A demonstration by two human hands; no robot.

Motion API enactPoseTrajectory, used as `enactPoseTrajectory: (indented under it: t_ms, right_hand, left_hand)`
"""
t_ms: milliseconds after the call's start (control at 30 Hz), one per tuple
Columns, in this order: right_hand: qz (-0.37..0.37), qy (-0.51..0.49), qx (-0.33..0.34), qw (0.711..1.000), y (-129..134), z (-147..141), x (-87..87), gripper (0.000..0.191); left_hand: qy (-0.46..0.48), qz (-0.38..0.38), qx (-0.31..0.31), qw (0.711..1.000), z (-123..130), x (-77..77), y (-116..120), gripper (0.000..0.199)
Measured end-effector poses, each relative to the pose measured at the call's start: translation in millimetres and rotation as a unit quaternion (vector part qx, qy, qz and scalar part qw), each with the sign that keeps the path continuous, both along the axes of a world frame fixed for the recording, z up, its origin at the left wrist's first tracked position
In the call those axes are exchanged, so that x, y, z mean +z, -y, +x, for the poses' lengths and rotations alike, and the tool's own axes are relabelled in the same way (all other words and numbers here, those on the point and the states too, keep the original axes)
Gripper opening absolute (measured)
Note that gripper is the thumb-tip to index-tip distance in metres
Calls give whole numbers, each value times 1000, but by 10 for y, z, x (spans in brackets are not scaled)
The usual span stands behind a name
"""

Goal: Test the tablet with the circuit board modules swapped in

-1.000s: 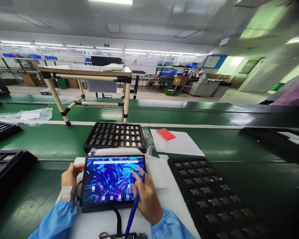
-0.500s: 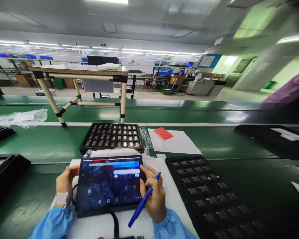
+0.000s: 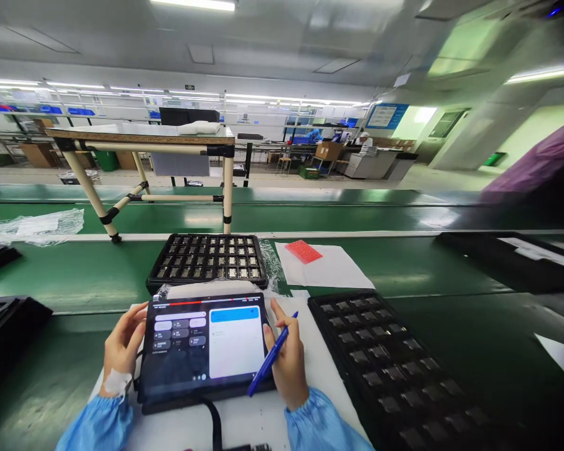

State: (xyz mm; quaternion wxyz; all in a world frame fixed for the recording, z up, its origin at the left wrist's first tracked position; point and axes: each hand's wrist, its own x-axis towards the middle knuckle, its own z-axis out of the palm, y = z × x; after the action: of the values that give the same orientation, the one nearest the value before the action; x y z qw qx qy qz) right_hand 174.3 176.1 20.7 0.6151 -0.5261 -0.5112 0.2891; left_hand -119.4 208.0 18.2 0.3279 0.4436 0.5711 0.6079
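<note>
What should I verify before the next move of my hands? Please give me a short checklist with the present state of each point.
1. Tablet screen is lit: ok, a dark panel with buttons and a white panel show.
2. Left hand is at the tablet's left edge: ok.
3. Right hand is empty: not ok, it holds a blue pen.
4. Black cable is firmly connected: cannot tell, neither connection is clearly visible.
5. Red sheet is clear of the tablet: ok, it lies beyond it on white paper.
</note>
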Motion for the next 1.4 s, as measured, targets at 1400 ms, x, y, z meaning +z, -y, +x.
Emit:
enactPoseTrajectory:
  t_ms: [1400]
  right_hand:
    - [152, 371, 32, 916, 76, -145, -136, 56]
  left_hand:
    - [-84, 20, 17, 996, 230, 133, 105, 58]
